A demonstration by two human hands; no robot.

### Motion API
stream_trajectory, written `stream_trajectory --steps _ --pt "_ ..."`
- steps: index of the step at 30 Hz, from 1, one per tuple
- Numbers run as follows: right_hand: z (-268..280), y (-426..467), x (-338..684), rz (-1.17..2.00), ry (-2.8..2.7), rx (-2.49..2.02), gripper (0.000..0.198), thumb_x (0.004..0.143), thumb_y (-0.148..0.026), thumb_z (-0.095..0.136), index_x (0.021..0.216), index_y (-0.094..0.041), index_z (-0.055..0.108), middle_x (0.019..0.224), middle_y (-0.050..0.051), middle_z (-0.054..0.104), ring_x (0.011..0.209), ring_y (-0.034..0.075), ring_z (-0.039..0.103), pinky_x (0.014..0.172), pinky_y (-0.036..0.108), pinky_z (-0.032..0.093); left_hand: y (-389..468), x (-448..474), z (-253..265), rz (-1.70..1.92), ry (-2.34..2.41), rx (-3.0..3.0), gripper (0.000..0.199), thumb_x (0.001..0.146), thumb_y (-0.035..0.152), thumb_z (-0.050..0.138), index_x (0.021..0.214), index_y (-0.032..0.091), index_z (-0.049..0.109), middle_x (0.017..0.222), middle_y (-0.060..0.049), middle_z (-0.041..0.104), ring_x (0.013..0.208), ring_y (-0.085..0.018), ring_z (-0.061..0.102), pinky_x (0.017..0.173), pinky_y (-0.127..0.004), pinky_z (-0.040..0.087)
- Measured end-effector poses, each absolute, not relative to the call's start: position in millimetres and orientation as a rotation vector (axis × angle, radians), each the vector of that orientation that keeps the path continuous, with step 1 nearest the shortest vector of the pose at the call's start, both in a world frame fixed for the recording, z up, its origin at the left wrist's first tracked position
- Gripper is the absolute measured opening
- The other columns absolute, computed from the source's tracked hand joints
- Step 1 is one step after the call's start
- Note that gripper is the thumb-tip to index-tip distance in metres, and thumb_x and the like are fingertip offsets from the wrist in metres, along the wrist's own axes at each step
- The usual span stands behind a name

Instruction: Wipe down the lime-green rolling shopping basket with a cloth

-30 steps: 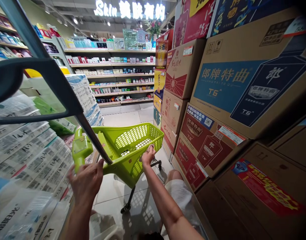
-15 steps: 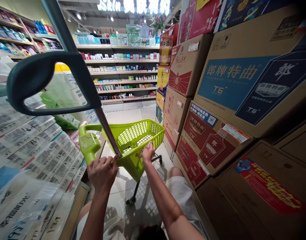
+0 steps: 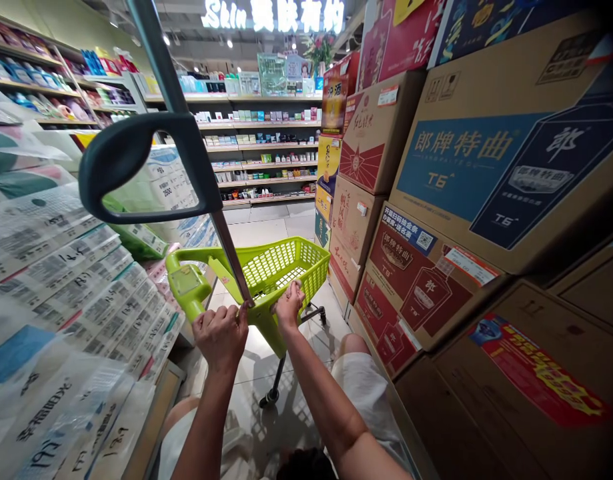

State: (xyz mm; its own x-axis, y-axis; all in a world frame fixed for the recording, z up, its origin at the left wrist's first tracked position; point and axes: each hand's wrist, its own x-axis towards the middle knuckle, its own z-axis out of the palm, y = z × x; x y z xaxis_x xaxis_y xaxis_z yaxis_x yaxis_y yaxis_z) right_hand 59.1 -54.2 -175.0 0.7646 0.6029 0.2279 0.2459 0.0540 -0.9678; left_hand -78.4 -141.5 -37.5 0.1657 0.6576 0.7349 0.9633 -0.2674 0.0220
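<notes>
A lime-green shopping cart [image 3: 266, 251] with a perforated basket stands on the floor in front of me, its basket pointing toward the back shelves. My left hand [image 3: 220, 337] is closed around the lower part of its green handle. On the near right side of the basket, my right hand [image 3: 289, 305] is closed over the edge, with the fingertips partly hidden. Between my hands a metal pole rises, tilted left, topped by a dark grey loop handle [image 3: 206, 167]. Inside the basket I see only the bare slotted bottom. Below it shows a black caster wheel [image 3: 269, 399].
Stacked cardboard cartons [image 3: 436, 293] form a wall close on the right. Plastic-wrapped packs [image 3: 86, 293] are piled on a low platform at left. Ahead, beyond the tiled floor [image 3: 273, 212], stand product shelves [image 3: 266, 143] under a lit sign [image 3: 273, 15].
The loop handle and pole have shifted right in view. My left hand and the cart's handle end have also moved slightly right, while my right hand keeps its hold on the basket.
</notes>
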Motion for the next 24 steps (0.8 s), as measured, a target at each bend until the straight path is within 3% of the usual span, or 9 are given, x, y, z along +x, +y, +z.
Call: stream_trajectory --steps 4,8,11,17,21,24 --pt "-172 -71 49 0.323 -0.733 -1.556 0.062 0.075 -0.009 0.049 0.135 -0.015 0.062 0.138 0.017 0.051 0.129 0.027 0.05 0.114 0.04 0.036 -142 -77 -37 -0.902 -1.549 -1.998 0.04 0.096 0.044 0.049 0.068 0.023 0.067 0.069 -0.008 0.065 0.077 -0.026 0.05 0.089 -0.044 0.034" --pt "-175 -83 46 0.496 -0.683 -1.605 0.061 0.071 -0.009 0.052 0.13 -0.011 0.065 0.133 0.018 0.054 0.122 0.027 0.056 0.107 0.037 0.043 -142 -77 -38 -0.929 -1.576 -2.003 0.038 0.095 0.043 0.05 0.069 0.023 0.068 0.069 -0.009 0.065 0.079 -0.027 0.05 0.091 -0.045 0.033" --pt "-153 -84 41 0.485 -0.688 -1.507 0.065 0.074 -0.005 0.044 0.137 -0.012 0.06 0.136 0.017 0.054 0.123 0.024 0.056 0.107 0.036 0.045 -140 -76 -40 -0.965 -1.585 -1.986 0.036 0.094 0.042 0.052 0.068 0.023 0.067 0.068 -0.008 0.064 0.078 -0.026 0.05 0.091 -0.045 0.033" --pt "-138 -104 28 0.241 -0.984 -1.452 0.075 0.071 0.001 0.04 0.141 -0.021 0.058 0.146 0.014 0.049 0.139 0.026 0.045 0.119 0.047 0.03 -136 -70 -40 -0.94 -1.618 -1.949 0.038 0.096 0.041 0.048 0.07 0.022 0.069 0.071 -0.009 0.065 0.078 -0.027 0.05 0.09 -0.045 0.034" --pt "-154 -114 30 0.322 -0.887 -1.549 0.07 0.07 0.001 0.04 0.134 -0.015 0.062 0.137 0.017 0.056 0.134 0.027 0.049 0.114 0.045 0.038 -139 -58 -38 -0.977 -1.678 -1.982 0.04 0.097 0.041 0.047 0.071 0.021 0.07 0.072 -0.011 0.066 0.081 -0.028 0.052 0.09 -0.046 0.035" --pt "-135 -116 34 0.302 -0.911 -1.49 0.068 0.07 0.001 0.039 0.132 -0.015 0.063 0.135 0.015 0.056 0.132 0.024 0.051 0.114 0.041 0.039 -142 -48 -37 -1.008 -1.702 -1.99 0.038 0.098 0.041 0.045 0.081 0.02 0.072 0.074 -0.012 0.067 0.084 -0.03 0.054 0.092 -0.048 0.035"
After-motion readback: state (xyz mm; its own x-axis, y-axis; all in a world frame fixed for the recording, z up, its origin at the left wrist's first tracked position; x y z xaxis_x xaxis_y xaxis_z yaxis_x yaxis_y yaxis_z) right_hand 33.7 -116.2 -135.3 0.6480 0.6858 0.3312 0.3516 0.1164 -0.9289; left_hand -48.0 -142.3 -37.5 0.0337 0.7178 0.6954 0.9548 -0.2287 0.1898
